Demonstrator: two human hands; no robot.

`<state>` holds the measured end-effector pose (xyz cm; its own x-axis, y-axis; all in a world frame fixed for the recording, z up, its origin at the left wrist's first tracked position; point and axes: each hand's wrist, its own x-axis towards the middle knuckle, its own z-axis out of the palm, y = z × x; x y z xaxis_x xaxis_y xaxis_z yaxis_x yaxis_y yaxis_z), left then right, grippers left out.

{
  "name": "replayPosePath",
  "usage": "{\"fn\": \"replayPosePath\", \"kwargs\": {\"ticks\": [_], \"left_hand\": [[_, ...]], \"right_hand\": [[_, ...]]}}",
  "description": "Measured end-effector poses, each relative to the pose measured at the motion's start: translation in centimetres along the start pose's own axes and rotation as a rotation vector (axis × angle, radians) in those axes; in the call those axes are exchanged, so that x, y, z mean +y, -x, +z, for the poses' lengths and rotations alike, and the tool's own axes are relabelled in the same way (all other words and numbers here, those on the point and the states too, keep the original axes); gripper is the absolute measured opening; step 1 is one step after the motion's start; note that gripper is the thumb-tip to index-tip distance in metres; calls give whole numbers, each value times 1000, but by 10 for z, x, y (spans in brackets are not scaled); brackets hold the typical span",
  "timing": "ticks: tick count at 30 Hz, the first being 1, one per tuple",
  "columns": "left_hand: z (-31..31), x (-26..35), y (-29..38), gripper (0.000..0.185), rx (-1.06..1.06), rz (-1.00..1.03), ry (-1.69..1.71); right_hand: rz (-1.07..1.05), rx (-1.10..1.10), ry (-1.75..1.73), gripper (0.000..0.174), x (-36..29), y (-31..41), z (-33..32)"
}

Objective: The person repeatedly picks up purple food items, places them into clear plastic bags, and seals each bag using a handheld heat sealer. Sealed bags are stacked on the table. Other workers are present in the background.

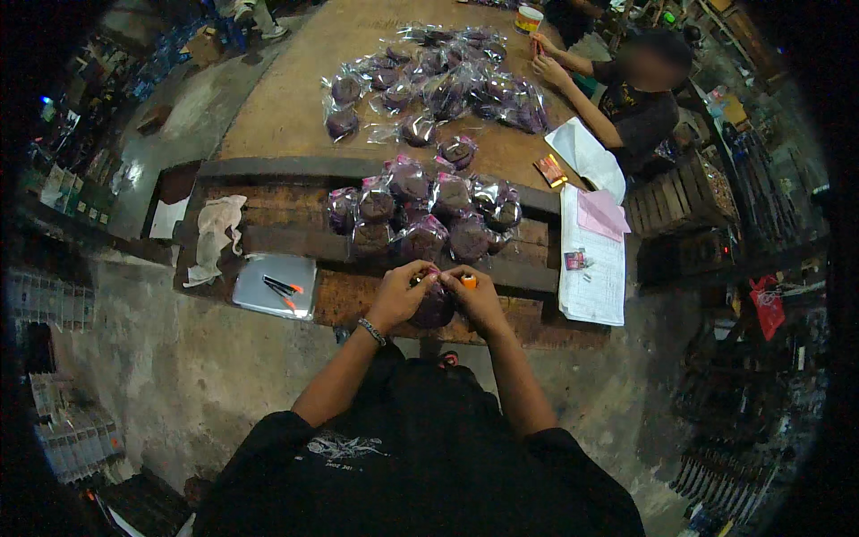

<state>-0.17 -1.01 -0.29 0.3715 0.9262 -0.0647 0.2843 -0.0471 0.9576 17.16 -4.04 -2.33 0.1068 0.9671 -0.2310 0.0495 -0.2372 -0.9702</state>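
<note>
Both my hands meet at the near edge of the wooden table, over a round dark purple item in clear plastic wrap (431, 307). My left hand (400, 295), with a chain bracelet at the wrist, pinches the gathered pink top of the wrap. From the other side my right hand (478, 299) grips the same top with thumb and forefinger. An orange cylindrical object (469, 281) shows at the right hand's fingers; how it is held cannot be told. Just beyond the hands lies a pile of similar wrapped round items (421, 238) with pink tops.
More wrapped items (446, 94) spread over the far wooden tabletop (282, 114). At left are a crumpled cloth (216, 231) and a clear plastic stack (251, 295) with pens (280, 287). Papers (592, 268) lie at right. A co-worker (637, 101) sits at the right side.
</note>
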Motion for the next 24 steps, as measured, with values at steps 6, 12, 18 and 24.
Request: {"fn": "replayPosePath", "kwargs": {"ticks": [6,12,18,24], "left_hand": [[-5,21,-19,25,56,52,-153],[-2,23,-54,14,59,103,-245],[-25,22,-108,25,19,44,-160],[-52,18,-168,42,56,46,45]], "right_hand": [[165,469,-989,36,-12,-40,7],[-207,585,-265,42,-19,-85,39],[-108,488,-311,41,-44,-141,35],[-196,313,18,25,-82,-280,24]]}}
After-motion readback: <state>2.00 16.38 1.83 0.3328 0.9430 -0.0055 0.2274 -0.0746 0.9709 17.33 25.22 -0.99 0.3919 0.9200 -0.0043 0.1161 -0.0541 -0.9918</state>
